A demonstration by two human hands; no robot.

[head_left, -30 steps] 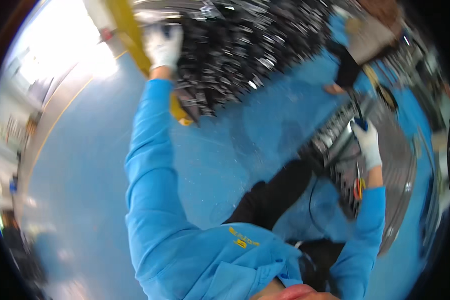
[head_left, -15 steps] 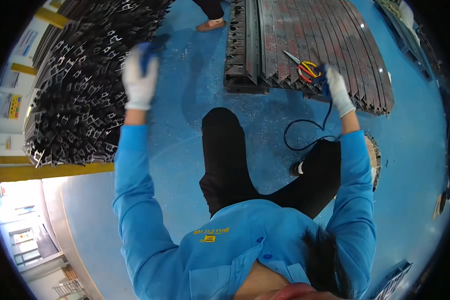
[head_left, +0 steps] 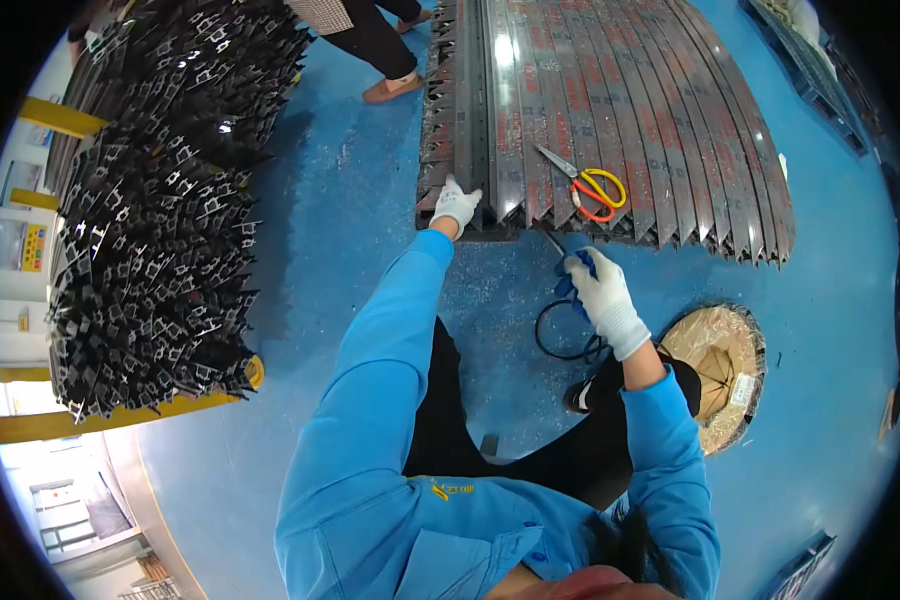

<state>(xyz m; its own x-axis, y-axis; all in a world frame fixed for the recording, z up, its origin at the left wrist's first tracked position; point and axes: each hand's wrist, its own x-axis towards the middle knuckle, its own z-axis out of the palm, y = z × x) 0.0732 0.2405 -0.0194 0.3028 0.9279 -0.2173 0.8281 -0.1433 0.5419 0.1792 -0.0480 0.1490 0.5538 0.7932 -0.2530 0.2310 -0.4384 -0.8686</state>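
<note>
My left hand, in a white glove, rests at the near end of a dark metal profile on the left part of a stack. Its thumb stands apart from the fingers, whose tips are partly hidden. My right hand, gloved in white with blue on the palm side, is closed around a slim-tipped tool just in front of the stack. A black cord or hose loops below it. On the profiles lie scissors with one yellow and one red handle, touched by neither hand.
A large heap of dark profile ends sits on a yellow rack at left. A person stands beyond it. Beside my right leg is a round, plastic-wrapped item. A pallet lies far right. Shavings dot the blue floor.
My left hand has moved right, from near the left heap to the profile stack. My right hand has come back toward me with the tool, away from the scissors. The other person has stepped further into view.
</note>
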